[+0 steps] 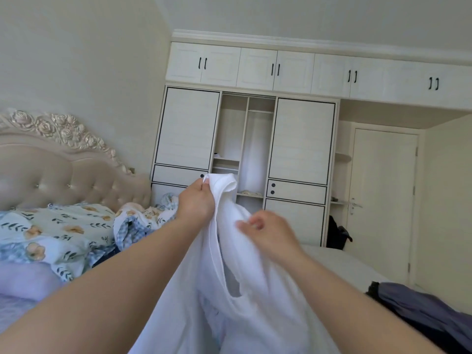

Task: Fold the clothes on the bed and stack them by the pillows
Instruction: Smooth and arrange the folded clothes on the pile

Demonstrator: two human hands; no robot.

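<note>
While the left hand [196, 200] pinches the white cotton top [245, 264] up over the bed [332, 259] and the right hand's [270, 233] fingers curl on it, I'd say it's getting straightened, needs laying flat next.

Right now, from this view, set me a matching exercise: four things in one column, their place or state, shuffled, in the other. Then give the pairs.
Things:
1. white garment
2. dark purple garment
3. floral quilt
4. wardrobe

States:
A. heaped below the headboard
B. middle section open
C. held up, left hand gripping its top, right hand on it
D. lying on the bed, far right

Pairs: 1-C, 2-D, 3-A, 4-B
</note>
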